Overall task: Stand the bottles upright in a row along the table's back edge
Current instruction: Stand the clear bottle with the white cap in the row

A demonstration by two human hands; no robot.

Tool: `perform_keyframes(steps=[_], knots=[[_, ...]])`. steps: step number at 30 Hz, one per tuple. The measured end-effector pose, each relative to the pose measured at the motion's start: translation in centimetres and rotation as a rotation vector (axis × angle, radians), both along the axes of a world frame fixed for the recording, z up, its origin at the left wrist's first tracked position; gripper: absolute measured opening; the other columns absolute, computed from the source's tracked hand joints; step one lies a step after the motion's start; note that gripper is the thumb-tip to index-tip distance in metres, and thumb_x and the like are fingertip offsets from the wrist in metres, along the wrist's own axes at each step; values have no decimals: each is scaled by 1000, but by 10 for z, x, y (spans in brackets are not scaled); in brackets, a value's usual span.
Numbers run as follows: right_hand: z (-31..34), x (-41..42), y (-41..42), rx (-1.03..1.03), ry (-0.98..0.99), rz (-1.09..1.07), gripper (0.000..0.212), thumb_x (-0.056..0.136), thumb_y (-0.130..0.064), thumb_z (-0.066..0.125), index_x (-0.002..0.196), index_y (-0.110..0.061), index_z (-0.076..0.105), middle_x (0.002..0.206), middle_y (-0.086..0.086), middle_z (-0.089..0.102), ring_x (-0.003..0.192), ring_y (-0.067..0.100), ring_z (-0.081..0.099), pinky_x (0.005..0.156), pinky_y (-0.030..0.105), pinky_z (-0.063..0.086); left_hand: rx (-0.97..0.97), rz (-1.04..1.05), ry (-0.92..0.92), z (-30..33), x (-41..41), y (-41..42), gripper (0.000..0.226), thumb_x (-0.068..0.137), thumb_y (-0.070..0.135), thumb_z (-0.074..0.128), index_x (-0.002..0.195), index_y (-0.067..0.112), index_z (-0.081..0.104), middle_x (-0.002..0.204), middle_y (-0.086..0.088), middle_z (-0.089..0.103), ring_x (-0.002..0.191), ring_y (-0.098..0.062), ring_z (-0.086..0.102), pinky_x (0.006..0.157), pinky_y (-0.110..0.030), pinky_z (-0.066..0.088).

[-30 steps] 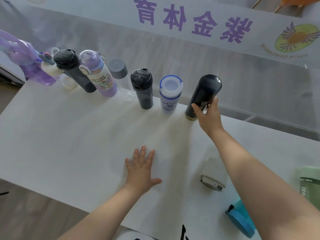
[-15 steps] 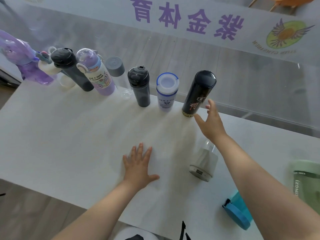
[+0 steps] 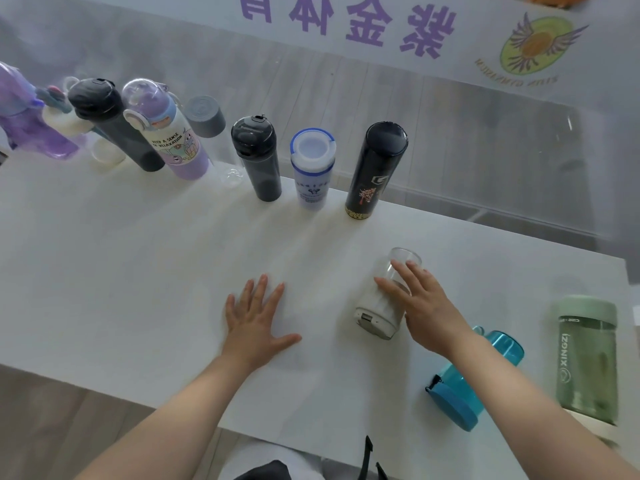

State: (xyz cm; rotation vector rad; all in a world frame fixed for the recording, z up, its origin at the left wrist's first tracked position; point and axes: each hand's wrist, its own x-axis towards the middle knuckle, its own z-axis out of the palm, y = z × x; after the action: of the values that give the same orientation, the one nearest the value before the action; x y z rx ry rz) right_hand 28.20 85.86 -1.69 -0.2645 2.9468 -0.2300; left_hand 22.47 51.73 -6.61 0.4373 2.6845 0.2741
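Observation:
Several bottles stand upright along the back edge of the white table (image 3: 138, 271); the rightmost ones are a dark grey bottle (image 3: 258, 157), a white and blue bottle (image 3: 312, 169) and a tall black bottle (image 3: 375, 169). A clear bottle with a white base (image 3: 384, 306) lies on its side in the middle right. My right hand (image 3: 420, 306) rests over it, fingers spread, not closed around it. My left hand (image 3: 254, 317) lies flat on the table, palm down. A blue bottle (image 3: 474, 379) and a green bottle (image 3: 587, 358) lie at the right.
A glass wall with purple lettering (image 3: 346, 26) runs right behind the table's back edge. The table's right end (image 3: 627, 271) is close to the green bottle. A dark strap (image 3: 369, 459) shows below the front edge.
My right hand let go of the tall black bottle, which now stands in the row, and pulled back down onto the lying clear bottle. The left hand stayed flat.

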Motion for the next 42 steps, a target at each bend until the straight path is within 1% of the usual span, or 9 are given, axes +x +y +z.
perform_keyframes(steps=[5,10,13,16,20,23,31,37,42], knots=[[-8,0,-5,-24,39,14,90,62,-11,79,142,-26,40,148,17,35,135,44,33,103,58,39,-9,-17,54,-7,3,-2,100,66,86,33,150,42,2,161,5,-9,146,-18,-17,114,-49,-14],[-2,4,-10,-109,127,-38,88,60,-18,85,139,-23,45,143,19,42,130,43,34,103,54,41,-9,-4,105,-12,5,-1,91,73,82,31,150,40,7,162,3,2,148,-20,-6,115,-51,-8],[9,11,-17,-246,97,-172,92,65,-25,86,142,-30,35,149,13,37,135,36,30,100,49,45,-9,0,134,-14,7,-1,82,79,77,29,150,38,12,162,2,8,148,-21,-1,115,-51,-5],[19,17,-22,-451,55,-370,90,70,-29,84,144,-31,33,151,1,35,136,24,31,101,36,39,-16,0,154,-16,8,-1,79,82,72,28,150,35,18,161,0,13,148,-24,6,115,-52,-1],[27,21,-27,-726,39,-582,78,73,-41,81,139,-32,41,138,-15,49,128,4,44,102,24,38,-9,-1,173,-18,8,-1,70,88,68,20,150,34,21,160,0,18,147,-25,13,115,-53,3],[25,27,-29,-832,4,-740,69,73,-39,80,132,-34,46,125,-18,59,115,3,56,93,22,44,-9,6,186,-18,8,0,65,89,58,27,149,34,23,159,-1,21,146,-24,16,114,-54,8],[15,22,-28,-804,41,-831,53,73,-36,76,121,-28,55,113,-17,64,105,0,58,83,9,42,17,23,203,-16,8,1,61,87,47,32,147,33,29,157,-2,27,145,-24,19,115,-54,12],[14,-12,-17,-851,42,-853,56,73,-37,74,123,-30,51,113,-15,65,102,3,62,82,12,44,24,37,205,-15,8,1,60,87,43,32,146,33,31,156,-2,30,144,-23,20,115,-54,13],[15,-51,-2,-949,69,-884,71,68,-40,75,132,-32,46,120,-14,64,101,6,66,88,27,53,29,46,193,-15,7,0,60,86,43,34,146,34,32,156,-2,31,144,-23,22,115,-54,14]])
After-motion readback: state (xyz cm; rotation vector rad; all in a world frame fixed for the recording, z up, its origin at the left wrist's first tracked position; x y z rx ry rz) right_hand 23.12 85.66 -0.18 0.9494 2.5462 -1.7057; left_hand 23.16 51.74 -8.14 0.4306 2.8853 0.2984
